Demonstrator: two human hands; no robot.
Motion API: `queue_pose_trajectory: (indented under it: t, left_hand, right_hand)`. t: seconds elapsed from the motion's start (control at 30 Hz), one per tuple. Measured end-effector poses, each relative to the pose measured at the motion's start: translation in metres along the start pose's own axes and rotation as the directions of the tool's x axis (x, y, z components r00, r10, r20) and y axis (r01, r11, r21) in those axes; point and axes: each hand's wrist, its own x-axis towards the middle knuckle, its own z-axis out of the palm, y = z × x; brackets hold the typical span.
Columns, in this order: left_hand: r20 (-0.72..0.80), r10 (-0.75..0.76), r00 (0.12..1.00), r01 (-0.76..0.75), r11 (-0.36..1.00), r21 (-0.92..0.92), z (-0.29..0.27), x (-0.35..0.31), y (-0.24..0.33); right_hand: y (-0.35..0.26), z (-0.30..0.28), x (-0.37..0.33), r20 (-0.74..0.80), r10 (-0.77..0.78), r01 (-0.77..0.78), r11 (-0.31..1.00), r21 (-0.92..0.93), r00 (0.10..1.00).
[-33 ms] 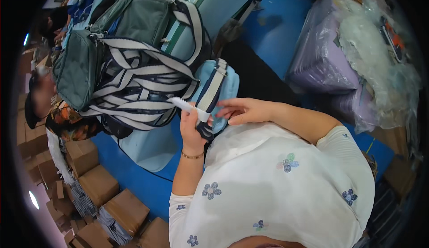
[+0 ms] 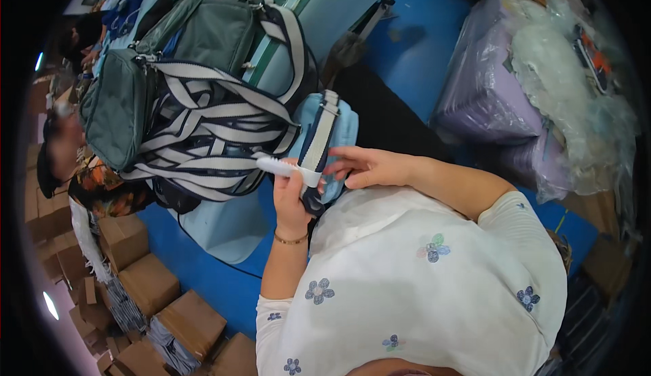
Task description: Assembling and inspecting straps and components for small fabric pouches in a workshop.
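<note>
My left hand (image 2: 291, 200) is closed around a folded navy-and-cream webbing strap (image 2: 319, 135) and a white strip (image 2: 277, 166). The strip wraps across the strap's lower part, and its free end sticks out to the left past my thumb. Right behind the strap is a light blue pouch-like piece (image 2: 348, 128), partly covered by it. From the right, my right hand (image 2: 359, 167) reaches to the strap's edge. Its fingers are slightly bent and apart, the tips beside the white band; whether they touch it is hard to see.
Left of my hands, a tangled heap of striped straps (image 2: 224, 125) lies with grey-green bags (image 2: 115, 111) on a table. Plastic-wrapped purple stacks (image 2: 485, 77) stand at the right. Cardboard boxes (image 2: 193, 322) line the lower left. People are at the far left.
The white strip's free end has dropped slightly and lies more level. The strap and both hands have barely shifted.
</note>
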Motion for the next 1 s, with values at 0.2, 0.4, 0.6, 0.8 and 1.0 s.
queue_pose_trajectory:
  t: [0.2, 0.4, 0.6, 0.8, 1.0]
  left_hand:
    - [0.311, -0.065, 0.948, -0.072, 0.91, 0.408, -0.006, -0.012, -0.002]
    - [0.397, -0.323, 0.859, 0.005, 0.781, 0.625, -0.016, -0.004, 0.017]
    - [0.239, -0.048, 0.97, -0.153, 0.645, 0.749, 0.0, 0.011, 0.041]
    - [0.5, 0.207, 0.841, -0.47, -0.178, 0.864, 0.071, -0.005, 0.025]
    - [0.322, 0.236, 0.917, -0.365, 0.168, 0.916, 0.027, 0.029, 0.008]
  right_hand:
    - [-0.02, 0.003, -0.001, -0.22, -0.012, 0.128, 0.845, 0.52, 0.975]
    - [-0.02, 0.012, -0.003, -0.467, -0.263, 0.324, 0.944, 0.055, 0.844]
    - [-0.017, 0.016, -0.002, -0.469, -0.398, 0.357, 0.917, -0.178, 0.789]
    - [-0.027, 0.031, 0.004, -0.443, -0.398, 0.17, 0.866, -0.47, 0.804]
    - [-0.051, 0.015, 0.006, -0.243, -0.398, 0.019, 0.552, -0.834, 0.885]
